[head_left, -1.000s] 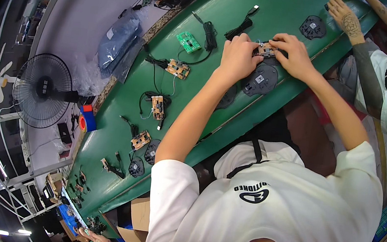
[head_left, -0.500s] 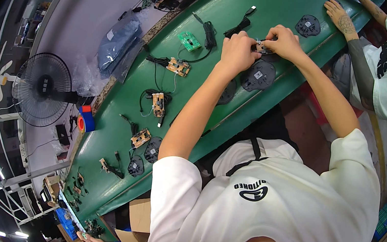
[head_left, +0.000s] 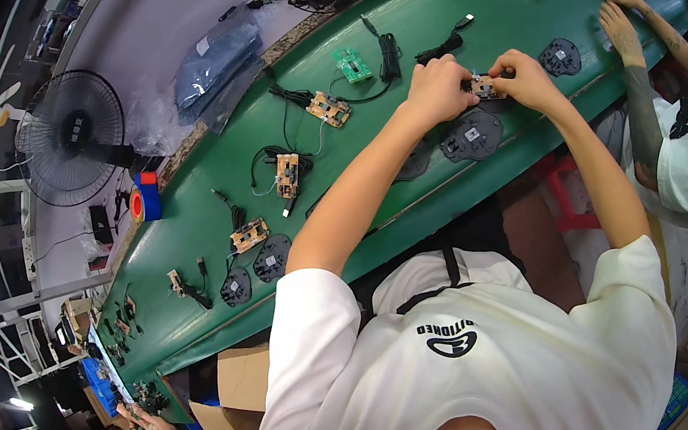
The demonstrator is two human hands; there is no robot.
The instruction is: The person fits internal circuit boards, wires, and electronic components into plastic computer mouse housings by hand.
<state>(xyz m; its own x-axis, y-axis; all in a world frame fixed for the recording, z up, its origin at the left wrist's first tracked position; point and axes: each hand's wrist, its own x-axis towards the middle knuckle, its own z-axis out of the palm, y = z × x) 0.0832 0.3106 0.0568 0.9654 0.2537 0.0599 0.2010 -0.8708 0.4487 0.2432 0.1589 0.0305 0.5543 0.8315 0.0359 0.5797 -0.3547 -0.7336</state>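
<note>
A small brown circuit board point(head_left: 490, 89) sits between my two hands at the upper middle of the bench, over a dark plastic base that my hands partly cover. My left hand point(head_left: 441, 90) is closed at the board's left end, where a dark cable shows. Thumb and fingers of my right hand point(head_left: 525, 80) pinch the board's upper right side. Just below lies a black rounded base plate point(head_left: 471, 136) with a pale square on it. Another dark base point(head_left: 414, 163) is half hidden by my left forearm.
Brown boards with coiled cables point(head_left: 328, 109) point(head_left: 287, 175) point(head_left: 249, 236) and a green board point(head_left: 352, 66) line the green bench point(head_left: 351, 163). More bases point(head_left: 560, 57) point(head_left: 272, 258) lie about. A fan point(head_left: 73, 137) and blue-red tape roll point(head_left: 146, 198) stand left. A co-worker's hand point(head_left: 622, 34) rests at far right.
The view has shifted a little, so the bench items sit slightly elsewhere in the picture. Both my hands stay at the board, its brown face now showing more. The co-worker's hands have moved slightly.
</note>
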